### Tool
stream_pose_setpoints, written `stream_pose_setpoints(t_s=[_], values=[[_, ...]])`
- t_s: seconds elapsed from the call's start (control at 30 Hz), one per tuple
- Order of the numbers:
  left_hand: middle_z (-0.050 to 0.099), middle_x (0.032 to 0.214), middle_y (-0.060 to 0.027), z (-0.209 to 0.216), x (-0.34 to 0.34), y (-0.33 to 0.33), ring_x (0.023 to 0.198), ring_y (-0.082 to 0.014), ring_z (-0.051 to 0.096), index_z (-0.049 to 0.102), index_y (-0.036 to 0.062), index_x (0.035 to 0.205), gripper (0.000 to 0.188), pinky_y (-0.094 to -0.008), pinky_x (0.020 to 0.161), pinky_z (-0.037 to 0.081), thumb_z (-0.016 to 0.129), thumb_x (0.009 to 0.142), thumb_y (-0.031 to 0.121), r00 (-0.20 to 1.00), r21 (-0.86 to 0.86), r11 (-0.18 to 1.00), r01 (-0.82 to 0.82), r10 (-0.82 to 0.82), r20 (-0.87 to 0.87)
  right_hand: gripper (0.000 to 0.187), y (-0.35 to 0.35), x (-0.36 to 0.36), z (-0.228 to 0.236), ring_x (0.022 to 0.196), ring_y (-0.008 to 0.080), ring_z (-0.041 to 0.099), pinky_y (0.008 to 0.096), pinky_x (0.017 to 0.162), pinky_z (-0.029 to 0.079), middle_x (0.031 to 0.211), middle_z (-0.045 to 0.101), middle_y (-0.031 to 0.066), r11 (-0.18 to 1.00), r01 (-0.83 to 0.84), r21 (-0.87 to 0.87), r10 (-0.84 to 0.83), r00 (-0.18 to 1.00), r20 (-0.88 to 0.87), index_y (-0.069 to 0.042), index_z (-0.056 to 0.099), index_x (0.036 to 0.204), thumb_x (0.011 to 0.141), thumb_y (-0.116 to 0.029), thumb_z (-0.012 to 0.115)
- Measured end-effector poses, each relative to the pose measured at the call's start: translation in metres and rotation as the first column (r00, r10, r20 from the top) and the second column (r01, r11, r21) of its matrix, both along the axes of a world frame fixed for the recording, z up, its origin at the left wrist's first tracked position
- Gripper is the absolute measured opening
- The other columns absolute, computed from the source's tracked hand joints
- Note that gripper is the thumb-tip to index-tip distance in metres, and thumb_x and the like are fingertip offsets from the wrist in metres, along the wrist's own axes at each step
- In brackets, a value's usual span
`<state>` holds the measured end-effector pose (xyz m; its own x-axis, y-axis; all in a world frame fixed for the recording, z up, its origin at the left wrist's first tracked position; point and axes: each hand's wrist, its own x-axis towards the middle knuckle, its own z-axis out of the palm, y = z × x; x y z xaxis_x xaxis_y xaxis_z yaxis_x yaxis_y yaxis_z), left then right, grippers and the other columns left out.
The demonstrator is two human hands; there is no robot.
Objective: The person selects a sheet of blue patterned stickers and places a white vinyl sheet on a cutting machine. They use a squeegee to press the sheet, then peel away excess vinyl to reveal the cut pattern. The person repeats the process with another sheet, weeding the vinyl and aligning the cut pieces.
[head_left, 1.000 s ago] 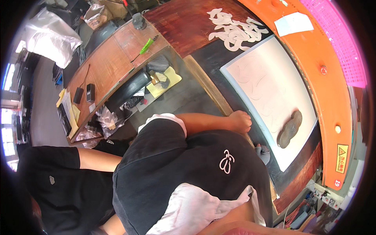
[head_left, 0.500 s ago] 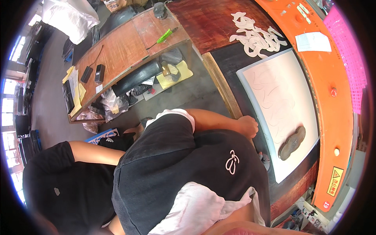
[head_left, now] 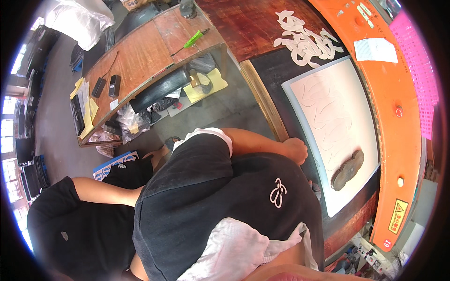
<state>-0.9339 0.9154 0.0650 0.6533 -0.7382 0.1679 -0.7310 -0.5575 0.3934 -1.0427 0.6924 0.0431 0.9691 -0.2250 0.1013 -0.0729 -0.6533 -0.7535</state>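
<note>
My left hand is closed in a fist at the near edge of the worktable, beside a white board; what it holds, if anything, is hidden. On the board lies a pale peach sheet marked with curved lines. A dark, waisted, sole-shaped block rests on the sheet's lower right part, apart from my hand. Past the edge of my shirt, what looks like fingertips shows beside a small grey thing. This may be my right hand, but my body covers nearly all of it.
Curved cream cut pieces are heaped at the table's far end. An orange machine beam with buttons runs along the right, a pink mesh basket behind it. At left stand a wooden bench and another person in a black shirt.
The view has shifted slightly. The other person's arm and body have moved a little, showing more of a blue-edged stack beside them. My left fist and the sole-shaped block stay put.
</note>
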Motion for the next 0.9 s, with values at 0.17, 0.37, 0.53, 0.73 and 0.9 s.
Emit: stream_pose_setpoints(t_s=[0.17,0.37,0.53,0.73,0.9], values=[[0.063,0.074,-0.0105,0.000,0.001,0.002,0.071,-0.0293,0.061,0.067,0.0080,0.066,0.022,-0.0409,0.062,0.050,0.055,0.075,0.024,1.000,0.021,0.999,0.026,-0.026,0.016,0.032,0.008,0.002,0.017,0.055,0.0104,0.035,0.0303,0.050,0.031,0.058,0.041,0.0028,1.000,0.007,-0.020,-0.007,0.999,-0.039,-0.002,0.042,0.059,0.087,-0.005,0.058],[0.065,0.077,-0.0078,0.002,0.002,0.003,0.077,-0.0263,0.063,0.070,0.0116,0.072,0.021,-0.0385,0.063,0.051,0.056,0.076,0.027,1.000,0.060,0.998,0.003,-0.005,0.028,0.030,0.015,0.004,0.026,0.054,0.0117,0.039,0.0300,0.050,0.034,0.059,0.044,0.0046,1.000,0.014,0.012,-0.013,0.997,-0.079,-0.001,0.046,0.060,0.087,-0.006,0.058],[0.062,0.071,-0.0099,0.003,0.002,0.003,0.068,-0.0286,0.061,0.067,0.0087,0.065,0.022,-0.0405,0.062,0.050,0.055,0.075,0.024,0.999,-0.034,0.999,-0.041,0.042,0.012,0.031,0.008,0.005,0.020,0.054,0.0118,0.040,0.0305,0.050,0.034,0.059,0.044,0.0048,1.000,0.001,-0.003,-0.001,0.995,-0.096,-0.001,0.047,0.060,0.088,-0.007,0.057],[0.063,0.072,-0.0095,0.002,0.002,0.004,0.068,-0.0280,0.061,0.067,0.0091,0.065,0.021,-0.0393,0.061,0.049,0.056,0.073,0.024,0.999,-0.016,1.000,0.003,-0.002,0.042,0.033,0.006,0.005,0.011,0.055,0.0109,0.037,0.0298,0.051,0.032,0.059,0.041,0.0040,0.988,0.091,0.123,-0.071,0.985,-0.156,-0.001,0.043,0.059,0.089,-0.007,0.056],[0.062,0.070,-0.0089,0.001,0.001,0.005,0.068,-0.0272,0.061,0.067,0.0096,0.062,0.020,-0.0386,0.059,0.049,0.057,0.072,0.024,0.996,-0.031,0.999,0.012,-0.009,0.092,0.034,0.009,0.004,0.014,0.055,0.0104,0.037,0.0291,0.051,0.032,0.059,0.040,0.0038,0.999,0.028,0.028,-0.026,0.996,-0.089,-0.002,0.042,0.059,0.089,-0.007,0.056]])
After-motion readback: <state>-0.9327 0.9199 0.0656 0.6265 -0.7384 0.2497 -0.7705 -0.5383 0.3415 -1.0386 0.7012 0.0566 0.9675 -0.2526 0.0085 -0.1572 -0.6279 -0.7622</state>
